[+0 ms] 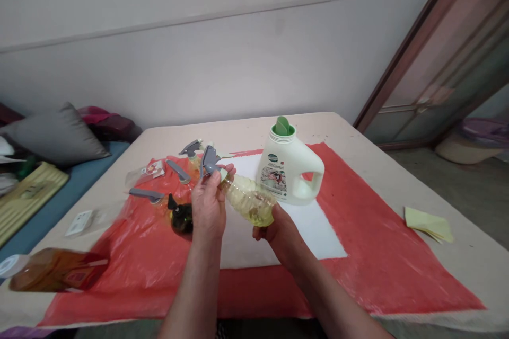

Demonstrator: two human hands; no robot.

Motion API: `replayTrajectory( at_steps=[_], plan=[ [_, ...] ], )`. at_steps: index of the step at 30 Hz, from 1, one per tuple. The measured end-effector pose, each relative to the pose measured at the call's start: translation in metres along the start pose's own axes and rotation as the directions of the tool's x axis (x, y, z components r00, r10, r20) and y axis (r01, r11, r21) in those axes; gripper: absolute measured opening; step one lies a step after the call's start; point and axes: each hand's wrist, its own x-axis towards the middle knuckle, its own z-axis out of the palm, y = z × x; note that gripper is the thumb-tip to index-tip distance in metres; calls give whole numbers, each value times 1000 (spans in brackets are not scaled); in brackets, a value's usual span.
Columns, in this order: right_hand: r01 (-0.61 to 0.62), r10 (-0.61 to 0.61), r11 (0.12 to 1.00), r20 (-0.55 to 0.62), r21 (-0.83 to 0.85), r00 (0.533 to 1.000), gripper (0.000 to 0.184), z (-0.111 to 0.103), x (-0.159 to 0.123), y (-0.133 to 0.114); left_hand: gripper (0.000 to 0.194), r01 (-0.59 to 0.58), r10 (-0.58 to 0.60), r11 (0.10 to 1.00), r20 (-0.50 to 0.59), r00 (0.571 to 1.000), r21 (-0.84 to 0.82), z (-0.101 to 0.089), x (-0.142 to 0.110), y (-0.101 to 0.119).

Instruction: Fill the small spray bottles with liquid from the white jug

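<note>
I hold a small clear spray bottle (248,200) of yellowish liquid tilted over the table. My right hand (280,230) grips its base from below. My left hand (209,204) is closed round the neck, at the grey trigger head (209,161). Just behind stands a white detergent jug (289,169) with a green spout, its handle to the right. Both rest above a red plastic sheet (369,254) with a white sheet (318,228) in its middle.
Other spray bottles with grey triggers (178,172) and a dark one (181,217) lie left of my hands. A brown refill pouch (55,270) lies at the near left edge. Yellow cloths (428,222) lie at right. Pillows (55,135) sit at far left.
</note>
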Motion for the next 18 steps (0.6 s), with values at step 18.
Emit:
replayTrajectory(
  at_steps=[18],
  plan=[
    [95,-96,995,-38,-40,995,78,5,-1,-7,36,147,-147,989,-6,989,7,-2,1,-6]
  ],
)
